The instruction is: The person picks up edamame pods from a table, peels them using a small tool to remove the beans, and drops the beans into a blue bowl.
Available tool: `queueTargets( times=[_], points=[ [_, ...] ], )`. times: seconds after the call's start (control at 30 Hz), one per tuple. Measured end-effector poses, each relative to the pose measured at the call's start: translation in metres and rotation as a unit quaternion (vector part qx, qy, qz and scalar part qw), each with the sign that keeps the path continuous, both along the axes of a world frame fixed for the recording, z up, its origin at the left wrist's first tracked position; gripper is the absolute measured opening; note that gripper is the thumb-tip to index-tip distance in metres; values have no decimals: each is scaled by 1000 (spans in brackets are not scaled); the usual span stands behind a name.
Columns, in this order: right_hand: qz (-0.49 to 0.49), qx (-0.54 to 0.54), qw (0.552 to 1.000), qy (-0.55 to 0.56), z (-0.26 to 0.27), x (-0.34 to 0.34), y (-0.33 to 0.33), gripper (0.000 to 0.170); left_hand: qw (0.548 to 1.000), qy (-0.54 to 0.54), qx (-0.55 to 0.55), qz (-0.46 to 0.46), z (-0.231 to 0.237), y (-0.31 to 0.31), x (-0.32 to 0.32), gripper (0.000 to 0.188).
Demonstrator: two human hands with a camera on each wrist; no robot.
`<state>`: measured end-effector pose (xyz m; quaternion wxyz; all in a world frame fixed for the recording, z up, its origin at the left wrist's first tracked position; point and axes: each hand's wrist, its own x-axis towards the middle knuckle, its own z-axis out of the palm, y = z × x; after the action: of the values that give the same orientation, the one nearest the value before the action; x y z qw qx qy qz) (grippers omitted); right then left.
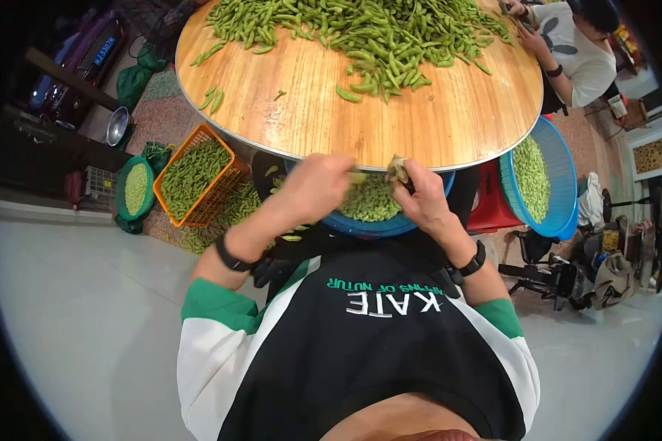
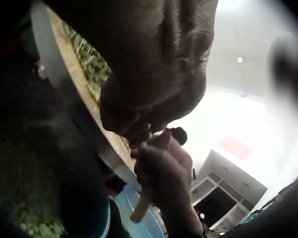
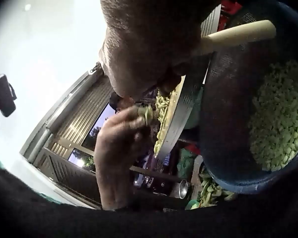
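My left hand (image 1: pixel 320 184), blurred by motion, pinches a green bean pod (image 3: pixel 148 115) at its fingertips. My right hand (image 1: pixel 423 195) grips a tool with a pale rounded handle (image 3: pixel 243 37), whose end juts out below the fist in the left wrist view. The tool's working end is hidden by the fingers, and a brownish, dark-edged piece (image 1: pixel 399 169) shows at the fingertips. Both hands are close together over the near edge of a round wooden table (image 1: pixel 287 117). Beneath them, a blue basin (image 1: pixel 375 229) holds shelled green beans (image 1: pixel 368 200).
A big heap of green pods (image 1: pixel 375 37) covers the table's far side. To the left are an orange crate (image 1: pixel 173 213) of pods and a green basin (image 1: pixel 148 198) of beans. At right, a blue basket (image 1: pixel 561 165) holds beans beside a red stool (image 1: pixel 493 206). Another person (image 1: pixel 577 51) sits far right.
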<state>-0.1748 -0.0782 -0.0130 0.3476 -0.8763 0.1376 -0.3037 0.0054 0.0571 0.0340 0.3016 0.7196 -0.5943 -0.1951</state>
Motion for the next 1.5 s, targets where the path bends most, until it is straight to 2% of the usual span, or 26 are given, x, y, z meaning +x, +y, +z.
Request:
queueTargets(
  times=[0.03, 0.1, 0.13, 0.2, 0.27, 0.3, 0.33, 0.37, 0.4, 0.47, 0.53, 0.6, 0.63, 0.67, 0.7, 0.73, 0.8, 0.93, 1.03, 1.17, 1.23, 1.37, 1.43, 1.47, 1.5],
  points=[
    [13, 38, 999, 8, -1, -6, -1, 19, 991, -128, -30, -3, 3, 16, 10, 8],
    [12, 19, 1000, 12, -4, -11, -4, 19, 954, -263, 143, 36, 14, 36, 29, 10],
    [19, -2, 1000, 12, 1, -13, -2, 19, 953, -265, 143, 37, 17, 37, 34, 10],
    [28, -23, 999, 7, 3, -10, -2, 19, 929, -367, -8, 41, 23, 31, 48, 19],
    [28, -12, 999, 20, -1, -9, -3, 19, 962, -242, -116, 41, 14, -3, 58, 16],
    [28, -12, 999, 22, -3, -8, -3, 19, 956, -249, -152, 26, 7, -25, 63, 15],
    [37, 45, 998, 3, -4, -5, -3, 21, 948, -256, -188, 11, -3, -47, 69, 14],
    [45, 102, 994, -16, -4, -4, -5, 25, 946, -262, -189, 7, -14, -68, 75, 13],
    [46, 100, 994, -14, -2, -7, -6, 25, 944, -269, -189, 3, -26, -85, 79, 13],
    [39, 345, 937, 50, 5, -13, -7, 32, 947, -276, -165, 15, -44, -105, 82, 14],
    [32, 384, 922, 33, 11, -16, -6, 34, 948, -285, -139, 21, -40, -108, 75, 15],
    [30, 443, 896, 2, 13, -16, -6, 38, 974, -187, -121, 49, -31, -101, 65, 10],
    [27, 444, 895, -3, 12, -13, -7, 38, 974, -190, -121, 43, -26, -96, 56, 10],
    [43, 468, 882, -30, 11, -11, -8, 38, 992, 81, -93, 24, -21, -89, 45, 9],
    [59, 491, 868, -56, 10, -8, -9, 39, 937, 346, -55, 6, -18, -83, 34, 8],
    [72, 534, 838, -82, 9, -4, -8, 39, 938, 343, -52, 2, -17, -77, 24, 8],
    [82, 545, 829, -93, 12, 0, -6, 39, 893, 447, -55, -20, -15, -67, 8, 5],
    [132, 576, 799, -111, 12, 0, -4, 38, 862, 505, -34, -12, -17, -62, -5, 6],
    [135, 574, 799, -117, 13, -3, 0, 37, 876, 481, -29, 1, -15, -60, -9, 7],
    [135, 560, 812, -97, 12, -3, 0, 40, 880, 471, -62, -12, -22, -56, -11, 7],
    [121, 544, 820, -129, 15, -1, 4, 34, 901, 414, -129, -17, -24, -54, -13, 7],
    [107, 536, 829, -117, 12, 0, 3, 33, 881, 461, -104, -12, -25, -55, -11, 7],
    [114, 565, 806, -134, 14, -2, 2, 29, 791, 611, -33, -20, -21, -57, -9, 6],
    [113, 566, 806, -132, 13, -3, 3, 29, 790, 612, -33, -20, -23, -58, -9, 6],
    [82, 501, 857, -92, 12, -4, 3, 27, 738, 675, 7, -10, -26, -59, -9, 5]
  ],
)
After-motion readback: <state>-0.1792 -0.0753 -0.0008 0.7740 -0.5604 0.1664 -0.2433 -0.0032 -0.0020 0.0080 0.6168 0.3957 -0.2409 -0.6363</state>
